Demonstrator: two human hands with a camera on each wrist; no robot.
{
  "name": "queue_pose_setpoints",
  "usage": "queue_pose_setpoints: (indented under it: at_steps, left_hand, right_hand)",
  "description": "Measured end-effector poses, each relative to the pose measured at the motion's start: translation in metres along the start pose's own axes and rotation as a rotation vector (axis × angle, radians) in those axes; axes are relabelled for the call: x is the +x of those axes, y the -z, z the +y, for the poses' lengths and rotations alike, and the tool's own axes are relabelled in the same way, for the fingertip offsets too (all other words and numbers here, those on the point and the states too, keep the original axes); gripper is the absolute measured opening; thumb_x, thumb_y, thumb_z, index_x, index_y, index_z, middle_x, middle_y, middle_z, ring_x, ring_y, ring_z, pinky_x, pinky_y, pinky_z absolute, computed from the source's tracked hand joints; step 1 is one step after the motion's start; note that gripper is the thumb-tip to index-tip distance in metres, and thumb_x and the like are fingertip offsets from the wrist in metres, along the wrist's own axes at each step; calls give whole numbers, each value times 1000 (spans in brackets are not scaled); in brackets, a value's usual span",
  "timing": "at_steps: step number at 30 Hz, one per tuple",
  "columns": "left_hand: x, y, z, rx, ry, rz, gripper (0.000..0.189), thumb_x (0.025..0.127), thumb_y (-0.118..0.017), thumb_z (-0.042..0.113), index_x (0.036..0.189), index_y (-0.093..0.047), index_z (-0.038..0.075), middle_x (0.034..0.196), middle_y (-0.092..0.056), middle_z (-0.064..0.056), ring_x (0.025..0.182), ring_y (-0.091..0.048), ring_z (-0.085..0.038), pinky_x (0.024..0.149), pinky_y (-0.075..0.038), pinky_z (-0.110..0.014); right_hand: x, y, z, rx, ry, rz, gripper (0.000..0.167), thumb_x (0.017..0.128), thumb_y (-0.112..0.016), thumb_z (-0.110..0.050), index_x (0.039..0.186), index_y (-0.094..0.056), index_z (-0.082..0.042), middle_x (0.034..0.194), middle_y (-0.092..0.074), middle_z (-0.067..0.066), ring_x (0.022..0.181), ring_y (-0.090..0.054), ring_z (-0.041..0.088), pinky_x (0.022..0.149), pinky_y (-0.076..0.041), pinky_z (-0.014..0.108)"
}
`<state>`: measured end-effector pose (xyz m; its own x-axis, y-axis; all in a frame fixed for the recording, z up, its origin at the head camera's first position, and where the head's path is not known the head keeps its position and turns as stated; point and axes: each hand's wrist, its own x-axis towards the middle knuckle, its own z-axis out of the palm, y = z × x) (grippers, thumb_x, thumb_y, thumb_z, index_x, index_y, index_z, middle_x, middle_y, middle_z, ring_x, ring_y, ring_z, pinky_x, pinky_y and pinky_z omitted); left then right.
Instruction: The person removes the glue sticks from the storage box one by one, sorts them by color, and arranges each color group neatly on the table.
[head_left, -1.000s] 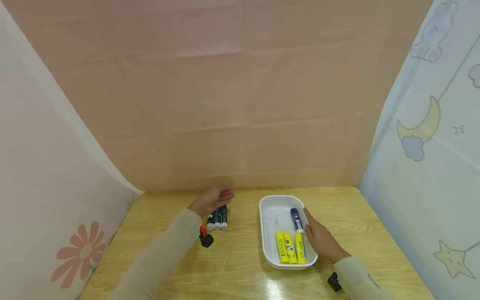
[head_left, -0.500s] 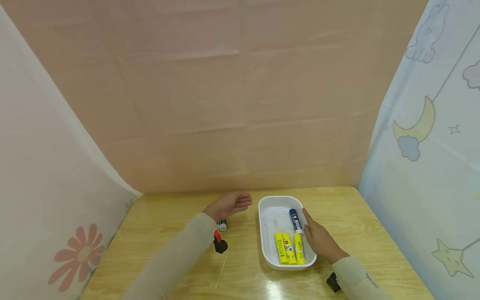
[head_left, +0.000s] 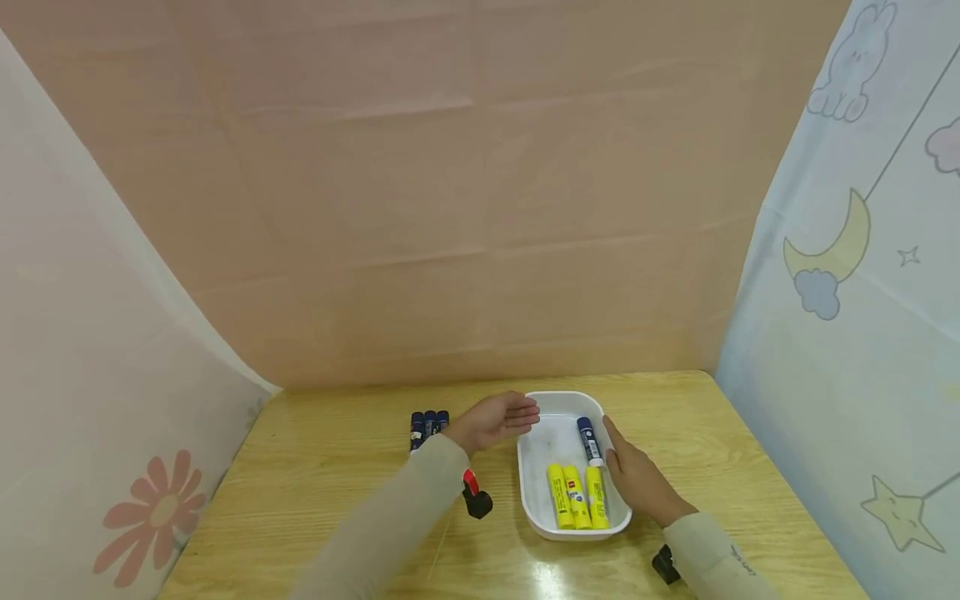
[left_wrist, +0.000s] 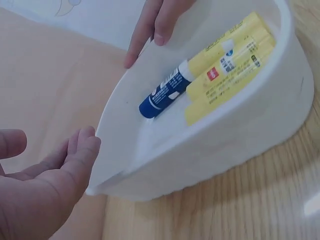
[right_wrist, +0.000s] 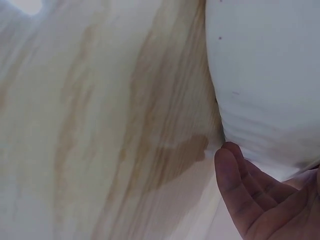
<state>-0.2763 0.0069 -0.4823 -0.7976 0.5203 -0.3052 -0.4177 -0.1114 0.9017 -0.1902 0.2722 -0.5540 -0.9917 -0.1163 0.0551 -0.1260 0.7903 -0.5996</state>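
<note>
A white plastic tray (head_left: 530, 492) stands on the table, holding one dark blue glue stick (head_left: 589, 440) and three yellow glue sticks (head_left: 577, 497). My right hand (head_left: 640, 479) grips its right wall, thumb over the rim and fingers outside; the right wrist view shows those fingers (right_wrist: 229, 167) against the tray's outer side. At the tray's far left corner is my left hand (head_left: 493, 421), fingers straight and holding nothing. In the left wrist view its fingertips (left_wrist: 89, 140) meet the rim; whether they touch, I cannot tell. Three dark blue glue sticks (head_left: 429, 423) lie left, partly behind the left forearm.
The wooden table (head_left: 315, 467) ends at a tan cloth backdrop (head_left: 480, 250). Printed cloths hang at the left (head_left: 112, 350) and right (head_left: 862, 400) sides. A black strap piece (head_left: 477, 502) hangs at the left wrist, and another (head_left: 664, 565) at the right.
My left hand has moved right, from over the row of blue glue sticks to the tray's far left corner. The row stays on the table. My right hand keeps its hold on the tray.
</note>
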Motion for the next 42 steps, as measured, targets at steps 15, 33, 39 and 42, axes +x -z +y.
queue_pose_setpoints:
  at_steps: [15,33,39,42]
  left_hand:
    - [22,-29,-25,-139,102,152,44,101,-49,16,133,-43,-14,134,-48,-29,127,-47,-42,109,-36,-48]
    - [36,-51,-39,-86,182,198,49,97,-55,18,128,-46,-18,125,-54,-29,120,-54,-37,106,-41,-46]
    - [40,-55,-40,-117,213,270,50,96,-57,20,128,-47,-18,119,-56,-29,116,-56,-38,102,-45,-45]
    - [42,-55,-41,-120,224,290,49,97,-56,20,127,-47,-18,117,-57,-29,114,-57,-37,101,-47,-45]
  right_hand:
    - [-2,-5,-5,-6,8,7,58,106,-36,-17,157,-9,-10,153,-30,23,132,-41,43,104,-37,59]
    - [-6,-4,-7,-20,0,12,59,105,-39,-17,157,-12,-9,151,-33,24,130,-42,43,104,-37,58]
    - [-4,-5,-6,-13,-9,-4,59,105,-38,-18,157,-10,-11,153,-30,23,132,-40,43,105,-36,58]
    - [-3,-6,-6,-6,-8,-4,59,105,-38,-18,157,-10,-11,154,-29,22,133,-39,43,106,-35,58]
